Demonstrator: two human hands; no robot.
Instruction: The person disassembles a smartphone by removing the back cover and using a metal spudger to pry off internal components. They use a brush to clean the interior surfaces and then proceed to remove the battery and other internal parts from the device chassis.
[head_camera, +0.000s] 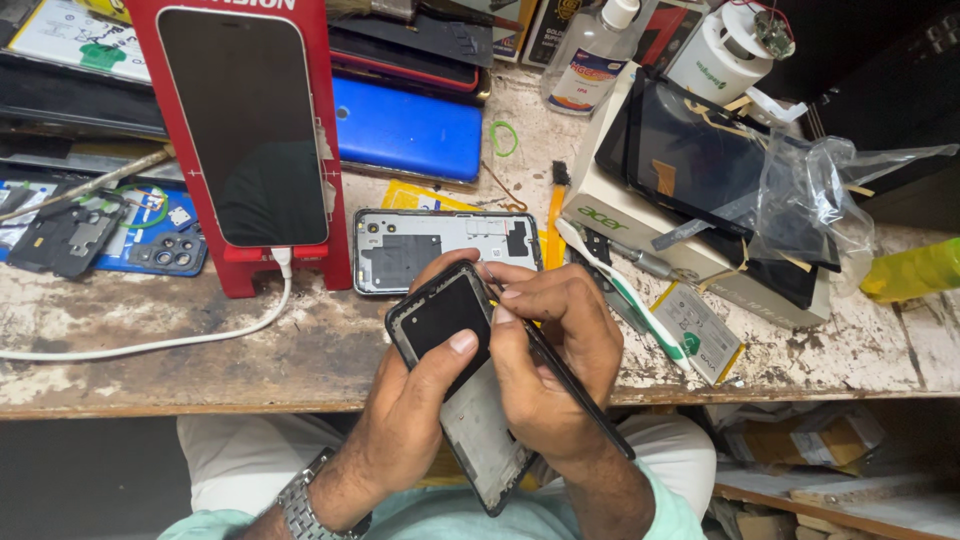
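Note:
My left hand (415, 400) grips a dismantled phone frame (470, 400), black at the top and bare grey metal lower down, with the thumb pressed on its upper face. My right hand (550, 350) holds a thin black tool (580, 395) like a pen, its tip against the frame's upper right edge. Both hands hover at the front edge of the worn bench (330, 345). Just behind them lies an opened phone body (420, 245), inner side up.
A phone (245, 120) stands charging in a red holder (335, 215), its white cable (150, 345) trailing left. Behind it lies a blue phone cover (410, 130). At right, a white box (640, 225) carries dark screens in a plastic bag (810, 190). Bottle (590, 55) at the back. Phone parts (100, 235) at left.

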